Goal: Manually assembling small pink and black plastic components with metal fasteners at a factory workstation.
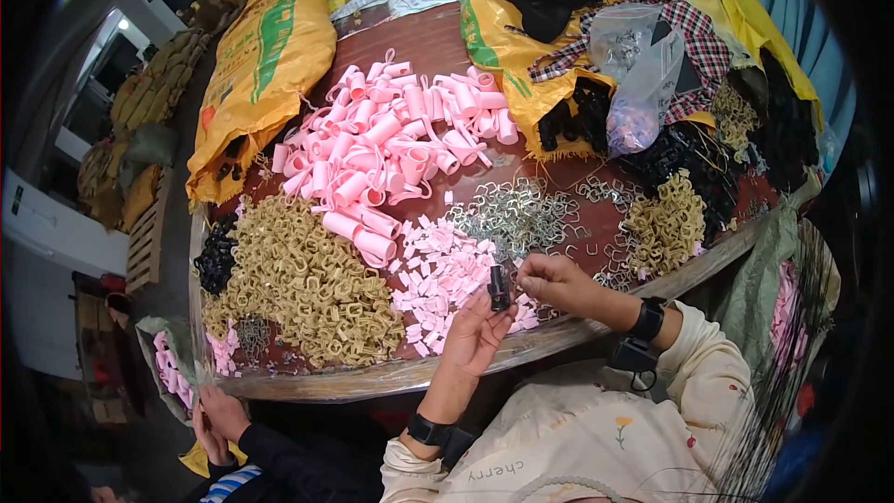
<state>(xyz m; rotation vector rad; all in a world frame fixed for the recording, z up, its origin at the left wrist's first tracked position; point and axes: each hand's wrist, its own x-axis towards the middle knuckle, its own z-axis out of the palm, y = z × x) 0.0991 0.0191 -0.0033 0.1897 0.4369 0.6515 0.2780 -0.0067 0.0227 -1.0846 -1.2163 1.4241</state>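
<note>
My left hand [477, 328] grips a small black tubular plastic part [499, 287] upright between thumb and fingers, over the table's near edge. Just right of that part, my right hand [559, 281] is closed in a pinch. Whatever its fingertips hold, if anything, is too small to make out. Beneath and left of my hands spreads a pile of small pink plastic pieces [438, 284]. Beyond them lie bent metal wire clips [517, 214], some scattered toward the right. A large heap of pink plastic tubes with loops [382, 135] covers the table's middle.
Tan plastic clips form a big heap [303, 289] at left and a smaller heap [666, 224] at right. Yellow woven sacks [270, 56] with black parts lie on the reddish table. A clear plastic bag [643, 93] rests at right. Another person's hands [222, 419] are at lower left.
</note>
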